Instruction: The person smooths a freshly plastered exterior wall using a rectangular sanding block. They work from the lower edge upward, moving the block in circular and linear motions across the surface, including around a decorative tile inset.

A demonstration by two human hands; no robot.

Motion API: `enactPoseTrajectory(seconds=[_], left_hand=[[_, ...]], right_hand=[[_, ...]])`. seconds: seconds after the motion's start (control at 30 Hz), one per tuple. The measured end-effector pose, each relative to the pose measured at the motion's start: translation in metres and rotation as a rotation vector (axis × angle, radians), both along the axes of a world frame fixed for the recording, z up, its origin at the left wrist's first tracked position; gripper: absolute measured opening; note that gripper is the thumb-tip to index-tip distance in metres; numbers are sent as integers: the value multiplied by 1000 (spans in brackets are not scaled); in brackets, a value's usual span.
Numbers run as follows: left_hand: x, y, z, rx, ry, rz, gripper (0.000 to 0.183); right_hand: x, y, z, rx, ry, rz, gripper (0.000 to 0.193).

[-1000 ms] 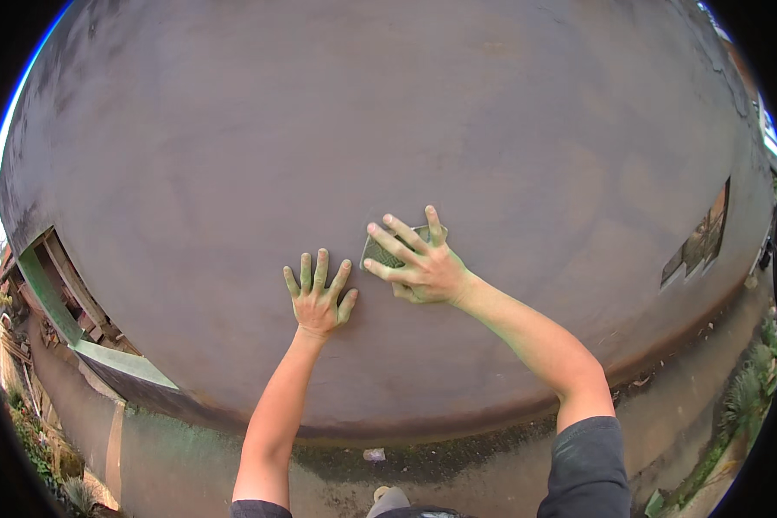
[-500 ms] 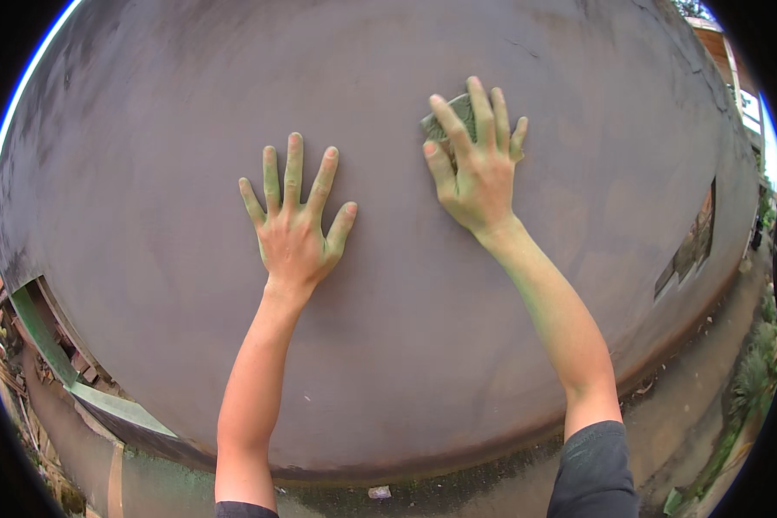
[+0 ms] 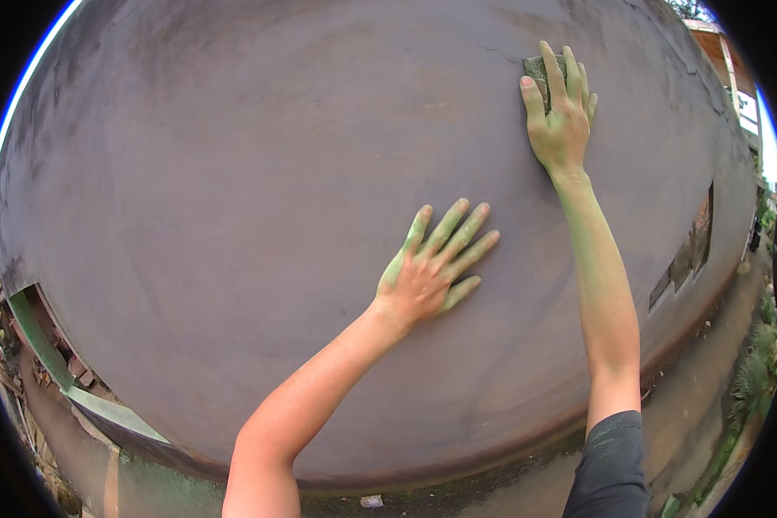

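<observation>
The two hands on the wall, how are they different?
The right hand reaches high up the brown wall and presses a small grey block against it; the left hand sits lower and holds nothing. The right hand's fingers point straight up, close together, while the left hand's fingers are spread and lean toward the right. Both lie flat on the wall and are dusted with green.
</observation>
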State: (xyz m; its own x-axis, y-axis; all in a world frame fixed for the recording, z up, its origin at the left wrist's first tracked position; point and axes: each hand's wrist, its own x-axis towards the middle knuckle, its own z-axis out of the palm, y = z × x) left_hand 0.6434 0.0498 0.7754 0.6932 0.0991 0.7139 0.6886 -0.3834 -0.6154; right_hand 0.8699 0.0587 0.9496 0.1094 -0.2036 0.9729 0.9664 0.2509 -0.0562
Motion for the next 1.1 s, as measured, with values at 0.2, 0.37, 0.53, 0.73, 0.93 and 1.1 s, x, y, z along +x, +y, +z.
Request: enactPoseTrajectory(seconds=[0.2,0.37,0.53,0.73,0.93,1.1], left_hand=[[29,-5,-106,-36,249,24,77],[13,-2,-116,-112,257,3,74],[-61,-14,-9,105,-383,96,81],[-53,9,132,328,-651,164,76],[-9,13,149,348,-445,69,69],[-5,-8,87,160,-338,93,69]], right_hand=[[-130,7,-76,-10,-857,219,56],[-108,1,-72,-118,-1011,310,56],[21,16,9,103,-89,39,58],[-53,-2,-148,-190,-518,112,62],[-48,6,-264,-317,-1356,213,65],[40,-6,-105,-181,-572,70,62]])
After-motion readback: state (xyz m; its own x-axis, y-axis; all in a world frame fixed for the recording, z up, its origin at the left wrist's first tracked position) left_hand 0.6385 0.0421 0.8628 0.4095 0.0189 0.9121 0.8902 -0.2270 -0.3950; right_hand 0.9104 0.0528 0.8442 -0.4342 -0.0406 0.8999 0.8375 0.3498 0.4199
